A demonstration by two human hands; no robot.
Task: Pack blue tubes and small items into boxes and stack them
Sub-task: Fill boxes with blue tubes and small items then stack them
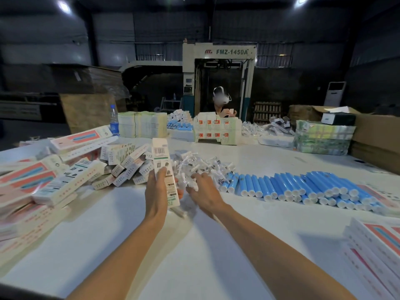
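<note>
Two hands meet at the centre of a white worktop point(194, 256); the long white box point(162, 161) held there is the reference for all positions.

Far left of the box, a loose pile of packed boxes point(54, 180), white with red and blue panels, lies at mixed angles. Smaller white cartons point(125, 161) are heaped between that pile and the box. Behind and left of the box, a water bottle point(114, 120) with a blue label stands upright.

The left hand point(157, 191) grips the box by its lower half, fingers curled round it. The box is tilted slightly, barcode end away from the viewer.

Immediately right of the box lies a heap of small items point(203, 165) in clear wrappers. The right hand point(204, 191) rests on the heap's near edge, palm down, fingers curled round several wrapped pieces.

Further right of the box, blue tubes point(303, 187) with white ends lie side by side in a long row, touching one another. Far right and nearer than the box, flat boxes point(376, 245) are stacked. Beyond the box, a second person point(223, 107) is seen behind more stock.
</note>
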